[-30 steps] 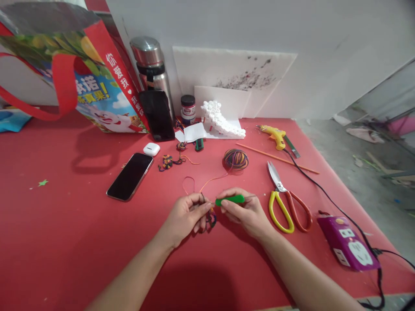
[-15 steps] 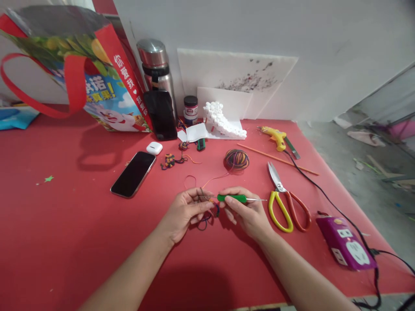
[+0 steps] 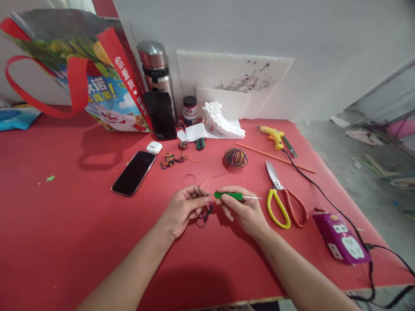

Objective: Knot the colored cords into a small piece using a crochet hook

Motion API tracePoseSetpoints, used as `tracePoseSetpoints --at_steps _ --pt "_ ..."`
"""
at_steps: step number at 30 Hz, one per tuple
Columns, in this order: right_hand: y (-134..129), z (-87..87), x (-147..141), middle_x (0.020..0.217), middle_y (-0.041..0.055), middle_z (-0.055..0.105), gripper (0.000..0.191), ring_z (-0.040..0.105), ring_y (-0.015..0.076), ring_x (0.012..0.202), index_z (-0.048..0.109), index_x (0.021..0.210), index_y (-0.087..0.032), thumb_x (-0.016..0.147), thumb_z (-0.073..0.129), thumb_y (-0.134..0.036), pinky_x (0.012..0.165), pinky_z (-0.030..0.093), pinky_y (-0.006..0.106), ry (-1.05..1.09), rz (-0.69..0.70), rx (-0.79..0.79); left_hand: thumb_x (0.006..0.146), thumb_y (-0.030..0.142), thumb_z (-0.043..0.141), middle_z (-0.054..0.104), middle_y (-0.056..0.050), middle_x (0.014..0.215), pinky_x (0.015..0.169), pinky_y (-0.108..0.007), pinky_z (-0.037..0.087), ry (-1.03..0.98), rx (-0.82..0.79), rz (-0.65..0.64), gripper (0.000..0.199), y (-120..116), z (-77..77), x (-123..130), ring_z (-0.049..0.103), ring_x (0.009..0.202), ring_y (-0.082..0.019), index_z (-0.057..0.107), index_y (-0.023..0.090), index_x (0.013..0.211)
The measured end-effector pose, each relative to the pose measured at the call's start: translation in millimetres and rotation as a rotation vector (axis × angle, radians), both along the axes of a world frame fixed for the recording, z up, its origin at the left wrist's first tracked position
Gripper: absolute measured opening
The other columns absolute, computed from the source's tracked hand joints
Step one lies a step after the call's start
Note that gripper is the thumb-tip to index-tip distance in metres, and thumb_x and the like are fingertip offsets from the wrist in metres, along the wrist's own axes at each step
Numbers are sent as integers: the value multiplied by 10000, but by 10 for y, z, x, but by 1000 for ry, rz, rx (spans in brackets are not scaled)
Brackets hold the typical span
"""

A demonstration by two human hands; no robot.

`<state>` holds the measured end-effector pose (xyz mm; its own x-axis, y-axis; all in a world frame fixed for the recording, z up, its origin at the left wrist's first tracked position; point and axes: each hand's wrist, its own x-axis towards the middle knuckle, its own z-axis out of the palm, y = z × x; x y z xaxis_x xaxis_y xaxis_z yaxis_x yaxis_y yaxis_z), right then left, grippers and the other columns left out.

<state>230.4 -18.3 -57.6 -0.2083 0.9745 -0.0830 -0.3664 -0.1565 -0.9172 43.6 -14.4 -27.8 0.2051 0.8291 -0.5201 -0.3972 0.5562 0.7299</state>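
Between the fingertips of my left hand [image 3: 184, 209] is a small piece of dark multicolored cord work [image 3: 205, 212], partly hidden by the fingers, with a loop of cord hanging below. My right hand [image 3: 241, 209] is closed around the green handle of a crochet hook [image 3: 231, 196]. One metal end points right; the other reaches left to the fingertips of my left hand. A thin strand runs from the left hand up to a ball of multicolored cord [image 3: 235, 158]. A small orange and black knotted piece [image 3: 169, 160] lies behind my left hand.
Scissors [image 3: 278, 194], a purple power strip [image 3: 343, 238] and a yellow glue gun [image 3: 272, 136] with its cable are on the right. To the left lie a phone [image 3: 133, 173] and a white earbud case [image 3: 154, 147]. A bag [image 3: 113, 99] and a steel flask [image 3: 158, 73] stand behind.
Both hands and the hook have shifted slightly left and up. The cord work shows less between the hands, now more under the left fingers. The view has turned a little.
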Motion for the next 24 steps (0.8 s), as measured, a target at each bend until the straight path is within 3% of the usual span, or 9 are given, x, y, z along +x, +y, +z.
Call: tracePoseSetpoints --at_steps 5,9,15,21,24 --pt "-27 -61 6 767 21 785 142 574 66 473 849 1036 -249 911 815 -309 475 460 204 -1 4 41 465 295 1039 647 50 608 345 -143 259 -4 6 8 507 16 19 -22 421 365 -12 759 143 859" --pt "-37 -82 1 767 13 781 149 584 74 491 854 1052 -265 911 821 -301 510 480 226 -18 -20 50 460 275 1041 646 35 593 360 -140 292 -39 -2 1 457 28 29 -34 452 389 -18 765 135 795" --pt "-31 -44 -14 789 29 789 139 595 100 523 867 1006 -258 885 841 -322 520 497 257 -35 -74 84 453 255 1039 705 -7 619 339 -137 194 -41 -23 -18 435 29 19 -48 404 367 -2 768 130 769" --pt "-37 -28 -52 767 26 786 154 585 92 510 857 983 -245 856 858 -332 517 495 250 17 -145 15 444 266 1021 645 13 505 349 -145 157 14 -44 -59 413 27 41 -43 357 343 -3 745 127 719" --pt "3 24 -54 719 14 762 198 540 87 469 842 946 -232 811 881 -372 442 447 232 85 -153 -64 459 250 1009 605 30 469 359 -145 169 43 -45 -54 389 10 52 -17 346 352 -3 725 128 695"
